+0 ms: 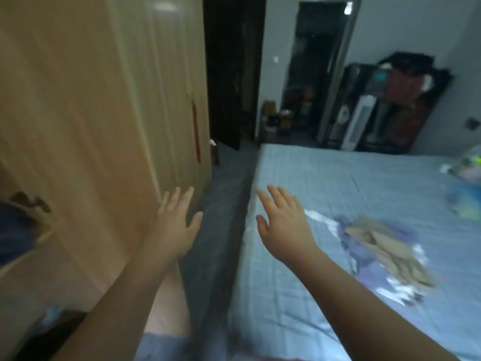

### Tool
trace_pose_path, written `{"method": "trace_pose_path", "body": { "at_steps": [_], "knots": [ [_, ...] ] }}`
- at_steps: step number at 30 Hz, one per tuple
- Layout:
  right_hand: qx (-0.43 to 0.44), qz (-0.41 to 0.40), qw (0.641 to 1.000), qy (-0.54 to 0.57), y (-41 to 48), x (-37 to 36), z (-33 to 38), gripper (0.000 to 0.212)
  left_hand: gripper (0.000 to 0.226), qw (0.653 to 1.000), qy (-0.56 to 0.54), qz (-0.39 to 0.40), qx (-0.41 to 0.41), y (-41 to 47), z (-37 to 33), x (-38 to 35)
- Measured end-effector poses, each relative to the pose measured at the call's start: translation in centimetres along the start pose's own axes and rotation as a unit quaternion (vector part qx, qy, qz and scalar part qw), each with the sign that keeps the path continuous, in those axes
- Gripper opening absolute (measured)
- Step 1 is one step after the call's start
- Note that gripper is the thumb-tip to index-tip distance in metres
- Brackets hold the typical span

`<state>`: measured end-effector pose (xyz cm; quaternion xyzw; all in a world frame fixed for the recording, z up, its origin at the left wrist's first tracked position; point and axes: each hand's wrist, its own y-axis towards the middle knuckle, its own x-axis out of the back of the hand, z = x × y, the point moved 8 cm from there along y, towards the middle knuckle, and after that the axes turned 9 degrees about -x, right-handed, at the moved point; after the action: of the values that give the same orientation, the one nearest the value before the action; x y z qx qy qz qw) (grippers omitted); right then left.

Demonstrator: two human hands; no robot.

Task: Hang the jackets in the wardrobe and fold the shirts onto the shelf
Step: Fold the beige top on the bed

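The light wooden wardrobe fills the left side, its tall doors closed here and a red handle near its right edge. My left hand is stretched out beside the wardrobe, fingers spread, holding nothing. My right hand reaches over the near left edge of the bed, also open and empty. A crumpled tan and purple-white garment lies on the blue checked sheet to the right of my right hand. The picture is blurred.
A narrow strip of dark floor runs between wardrobe and bed. At the far wall stand a dark rack of clothes and a white tower fan, next to a dark doorway. Blurred coloured items lie at the bed's right edge.
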<state>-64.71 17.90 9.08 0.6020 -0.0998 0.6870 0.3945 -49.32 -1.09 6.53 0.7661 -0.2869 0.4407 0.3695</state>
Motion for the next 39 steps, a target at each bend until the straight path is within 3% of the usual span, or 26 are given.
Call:
{"method": "trace_pose_path", "body": {
  "at_steps": [5, 13, 24, 33, 39],
  "knots": [
    [-0.141, 0.091, 0.985, -0.049, -7.4, -2.5, -17.2, 0.063, 0.067, 0.990, 0.015, 0.124, -0.059, -0.1, -11.0, -12.1],
    [-0.251, 0.092, 0.962, -0.052, -12.9, -1.5, -32.6, 0.062, 0.065, 0.965, 0.018, 0.199, -0.172, 1.8, -25.2, -23.3],
    [-0.294, 0.154, 0.941, -0.072, -8.9, -6.9, -52.5, 0.060, 0.065, 0.930, -0.040, 0.291, -0.222, 9.0, -38.0, -41.9],
    [-0.366, 0.242, 0.897, -0.054, -7.0, -13.0, -70.2, 0.058, 0.069, 0.890, -0.083, 0.366, -0.258, 16.3, -49.4, -57.6],
    [-0.390, 0.303, 0.870, -0.010, -8.9, -20.0, -79.5, 0.058, 0.058, 0.866, -0.109, 0.407, -0.270, 15.5, -54.7, -68.3]
  ]
}}
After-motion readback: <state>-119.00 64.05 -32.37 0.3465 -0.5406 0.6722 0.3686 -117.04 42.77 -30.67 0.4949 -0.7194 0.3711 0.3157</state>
